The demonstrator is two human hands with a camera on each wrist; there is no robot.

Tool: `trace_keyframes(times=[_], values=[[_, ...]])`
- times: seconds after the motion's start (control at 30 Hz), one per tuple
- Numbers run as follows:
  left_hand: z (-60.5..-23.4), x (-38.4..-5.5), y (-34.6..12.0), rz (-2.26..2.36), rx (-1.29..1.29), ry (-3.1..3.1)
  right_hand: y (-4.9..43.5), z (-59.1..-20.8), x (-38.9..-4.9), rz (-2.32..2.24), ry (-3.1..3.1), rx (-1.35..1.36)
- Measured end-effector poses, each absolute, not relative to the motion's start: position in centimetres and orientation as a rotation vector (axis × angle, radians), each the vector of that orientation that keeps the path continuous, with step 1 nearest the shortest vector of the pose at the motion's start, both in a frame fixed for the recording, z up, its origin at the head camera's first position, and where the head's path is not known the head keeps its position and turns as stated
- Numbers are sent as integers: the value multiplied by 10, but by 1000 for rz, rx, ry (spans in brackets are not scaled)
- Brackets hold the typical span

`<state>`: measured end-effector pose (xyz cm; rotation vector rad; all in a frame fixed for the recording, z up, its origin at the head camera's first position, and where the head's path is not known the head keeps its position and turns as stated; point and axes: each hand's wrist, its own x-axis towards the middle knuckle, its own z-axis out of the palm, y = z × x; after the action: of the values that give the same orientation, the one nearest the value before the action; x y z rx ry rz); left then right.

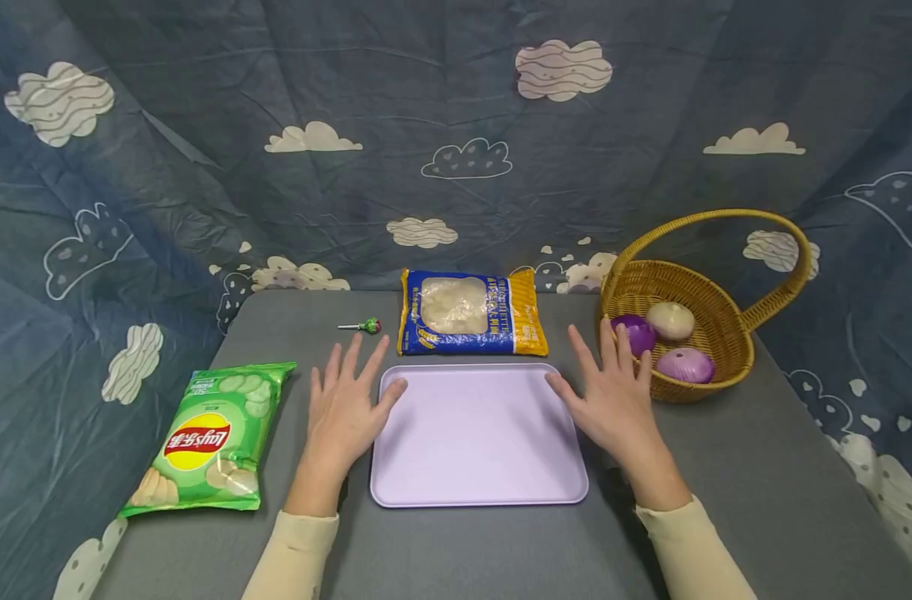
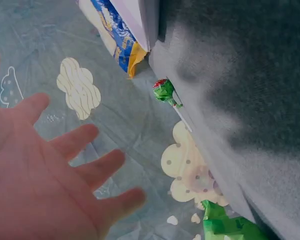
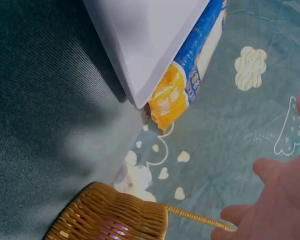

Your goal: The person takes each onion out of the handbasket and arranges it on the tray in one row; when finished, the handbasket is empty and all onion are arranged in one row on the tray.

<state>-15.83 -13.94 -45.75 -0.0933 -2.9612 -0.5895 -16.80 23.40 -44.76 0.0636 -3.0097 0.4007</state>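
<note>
My left hand point(image 1: 345, 410) hovers with spread fingers over the left edge of a pale purple tray point(image 1: 478, 437) and holds nothing. Over the tray's right side my right hand point(image 1: 613, 400) is spread the same way, its fingertips overlapping the rim of a wicker basket point(image 1: 714, 304) in the head view. Inside the basket lie a dark purple onion point(image 1: 636, 335), a white onion point(image 1: 670, 321) and a lighter purple onion half point(image 1: 684, 365). A green-wrapped lollipop point(image 2: 163, 91) lies beyond my left fingertips. Behind the tray is a blue and yellow pasta bag point(image 1: 456, 307).
A green bag of Lay's chips point(image 1: 208, 442) lies at the left of the grey table point(image 1: 456, 554). The basket's tall arched handle point(image 1: 714, 214) rises at the right. A dark blue cloth point(image 1: 396, 75) with cloud prints hangs behind and along both sides.
</note>
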Motion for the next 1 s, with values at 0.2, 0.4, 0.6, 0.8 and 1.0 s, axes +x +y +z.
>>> trace_keyframes(times=[0.2, 0.4, 0.6, 0.8, 1.0], values=[[-457, -156, -147, -818, -67, -2989, 239, -444, -168, 451, -2957, 63], [-457, -157, -162, -1184, -40, -2980, 256, -434, -172, 620, -2832, 46], [-461, -158, -177, -1368, -2, -3008, 282, -427, -180, 873, -2709, -35], [-466, -156, -183, -1575, 40, -3089, 315, -423, -193, 1162, -2607, -119], [-476, -155, -183, -1816, 14, -3104, 347, -423, -214, 1496, -2530, -212]])
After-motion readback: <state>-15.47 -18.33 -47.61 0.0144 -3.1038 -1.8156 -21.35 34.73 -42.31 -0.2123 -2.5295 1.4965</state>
